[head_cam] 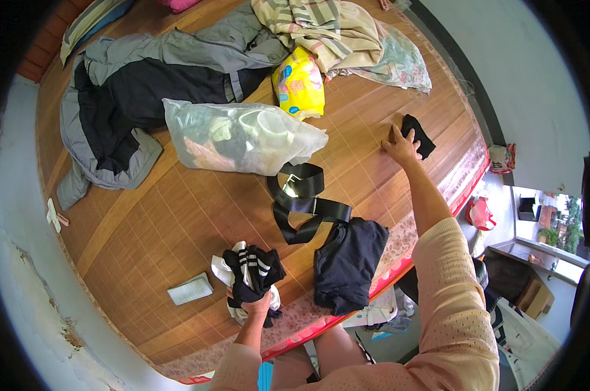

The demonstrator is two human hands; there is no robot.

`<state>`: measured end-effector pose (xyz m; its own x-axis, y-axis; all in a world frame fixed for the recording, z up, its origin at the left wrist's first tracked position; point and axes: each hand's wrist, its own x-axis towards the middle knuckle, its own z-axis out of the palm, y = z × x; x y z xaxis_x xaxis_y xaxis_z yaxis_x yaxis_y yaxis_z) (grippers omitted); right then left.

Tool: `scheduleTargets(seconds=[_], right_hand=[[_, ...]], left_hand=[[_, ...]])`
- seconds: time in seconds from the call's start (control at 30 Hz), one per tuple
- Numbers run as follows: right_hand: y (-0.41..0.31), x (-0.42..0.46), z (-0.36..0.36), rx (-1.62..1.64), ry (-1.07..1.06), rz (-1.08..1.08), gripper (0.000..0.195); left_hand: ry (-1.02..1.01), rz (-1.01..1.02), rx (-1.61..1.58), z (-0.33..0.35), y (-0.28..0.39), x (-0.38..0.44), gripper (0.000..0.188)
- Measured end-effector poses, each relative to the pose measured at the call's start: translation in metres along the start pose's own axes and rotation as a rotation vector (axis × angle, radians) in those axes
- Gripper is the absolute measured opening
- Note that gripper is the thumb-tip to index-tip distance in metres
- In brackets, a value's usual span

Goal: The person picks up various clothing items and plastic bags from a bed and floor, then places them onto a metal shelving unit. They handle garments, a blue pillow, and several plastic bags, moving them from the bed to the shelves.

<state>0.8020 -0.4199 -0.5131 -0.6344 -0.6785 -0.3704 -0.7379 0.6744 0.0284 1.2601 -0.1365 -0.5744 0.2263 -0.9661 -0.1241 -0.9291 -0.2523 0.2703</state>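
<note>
My left hand (257, 304) grips a bunch of black and white socks (250, 269), some with white stripes, near the front edge of the bed mat (178, 234). Far to the right, my right hand (403, 145) rests with spread fingers against a small black cloth item (419, 137), perhaps a sock. Folded black clothing (349, 266) lies between my arms. Just beyond it are black webbing belts (302, 210), loosely coiled, one with a metal buckle. A small folded striped cloth (191, 288) sits left of the socks.
A translucent bag of clothes (241, 137) lies mid-bed beside a yellow plastic package (300, 85). Behind them are a grey and black jacket (178, 73) and a beige checked garment (344, 39). A wall (36, 303) borders the left side. A red-and-white bag (480, 213) is beyond the bed's right edge.
</note>
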Motion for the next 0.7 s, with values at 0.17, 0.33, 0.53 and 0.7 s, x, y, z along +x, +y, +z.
scheduleTargets(seconds=[0.17, 0.33, 0.53, 0.7], right_hand=[[0.029, 0.013, 0.006, -0.016, 0.05, -0.002, 0.062], [0.067, 0.009, 0.011, -0.022, 0.267, -0.136, 0.028], [0.107, -0.043, 0.037, 0.121, 0.317, -0.274, 0.021], [0.144, -0.111, 0.029, 0.461, 0.234, -0.184, 0.049]], left_hand=[[-0.008, 0.049, -0.002, 0.007, -0.006, -0.003, 0.05], [-0.017, -0.006, 0.019, 0.007, -0.003, -0.002, 0.055], [-0.014, -0.03, 0.01, -0.004, 0.001, -0.001, 0.067], [0.06, 0.043, -0.093, -0.01, 0.007, 0.005, 0.071]])
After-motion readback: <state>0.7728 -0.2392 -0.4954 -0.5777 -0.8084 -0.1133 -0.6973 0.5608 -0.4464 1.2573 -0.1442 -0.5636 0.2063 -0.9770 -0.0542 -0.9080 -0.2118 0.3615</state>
